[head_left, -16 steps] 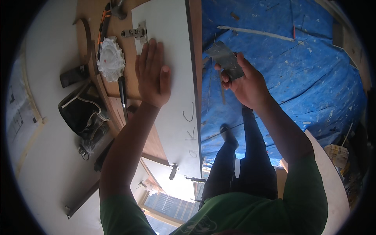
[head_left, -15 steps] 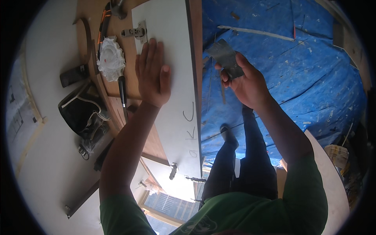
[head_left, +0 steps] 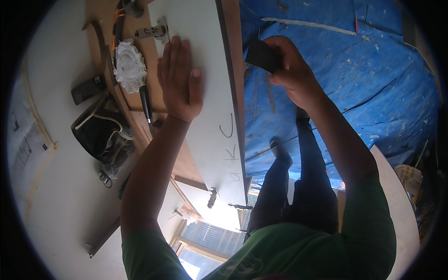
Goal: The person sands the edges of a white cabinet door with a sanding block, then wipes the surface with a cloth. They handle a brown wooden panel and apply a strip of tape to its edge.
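My left hand (head_left: 179, 86) lies flat, fingers outstretched, on a white cabinet door panel (head_left: 205, 60) with a dark edge. Just beyond its fingertips, a metal cabinet hinge (head_left: 158, 31) is fixed to the panel. My right hand (head_left: 294, 70) is raised past the panel's right edge, apart from it. Pinched there between thumb and fingers is a small dark rectangular sheet that looks like sandpaper (head_left: 262, 56). Part of that sheet is hidden by the fingers. Handwritten marks run down the panel below my left hand.
Left of the panel lie a white crumpled plastic piece (head_left: 129, 66), a black-handled tool (head_left: 146, 105), a hammer (head_left: 132, 8) and a black pouch (head_left: 100, 130). More hinges (head_left: 213, 198) show at the panel's near end. Blue sheeting (head_left: 373, 88) with scraps on it covers the floor.
My right hand has turned and risen slightly, so the dark sheet now shows a different face. My left hand stays flat on the panel. The whole view has shifted a little.
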Available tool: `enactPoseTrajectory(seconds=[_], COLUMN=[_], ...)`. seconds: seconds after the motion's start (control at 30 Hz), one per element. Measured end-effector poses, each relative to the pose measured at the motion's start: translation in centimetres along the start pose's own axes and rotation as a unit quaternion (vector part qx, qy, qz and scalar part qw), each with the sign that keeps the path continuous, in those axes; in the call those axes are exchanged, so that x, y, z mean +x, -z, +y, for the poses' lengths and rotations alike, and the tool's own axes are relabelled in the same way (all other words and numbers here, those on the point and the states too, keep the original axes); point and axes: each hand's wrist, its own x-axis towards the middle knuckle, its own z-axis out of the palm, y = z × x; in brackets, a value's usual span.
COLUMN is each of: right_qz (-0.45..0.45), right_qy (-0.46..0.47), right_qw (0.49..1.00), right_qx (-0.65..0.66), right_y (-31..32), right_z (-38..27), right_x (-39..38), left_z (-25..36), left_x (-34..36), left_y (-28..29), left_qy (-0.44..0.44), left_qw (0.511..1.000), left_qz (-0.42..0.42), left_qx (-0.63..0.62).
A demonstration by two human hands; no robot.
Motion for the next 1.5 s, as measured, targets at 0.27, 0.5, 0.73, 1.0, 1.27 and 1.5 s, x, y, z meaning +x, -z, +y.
enactPoseTrajectory(seconds=[0.27, 0.5, 0.73, 1.0, 1.27, 1.5], right_qz=[0.062, 0.068, 0.056, -0.084, 0.002, -0.01], right_qy=[0.088, 0.133, 0.072, 0.072, 0.056, 0.153], right_qw=[0.987, 0.961, 0.985, 0.994, 0.976, 0.927], right_qx=[0.116, -0.234, -0.148, -0.026, -0.21, -0.341], right_y=[-3.2, -1.9, -2.1, -2.3, -4.0, -5.4], right_z=[0.1, 0.2, 0.6, -0.1, -2.1, 0.8], right_x=[4.7, 3.6, 4.0, 7.5, 9.0, 1.7], left_z=[-0.3, -0.3, -0.5, -0.6, -0.7, -0.5], left_x=[0.0, -0.1, 0.0, 0.1, -0.1, 0.1], left_y=[-0.2, -0.3, -0.4, -0.6, -0.6, -0.4], left_qy=[-0.006, -0.007, -0.014, -0.02, -0.02, -0.022], left_qw=[1.0, 0.999, 0.999, 0.999, 0.999, 0.999], left_qz=[0.01, 0.018, 0.024, 0.034, 0.037, 0.025], left_qx=[-0.02, -0.03, -0.028, -0.023, -0.019, -0.009])
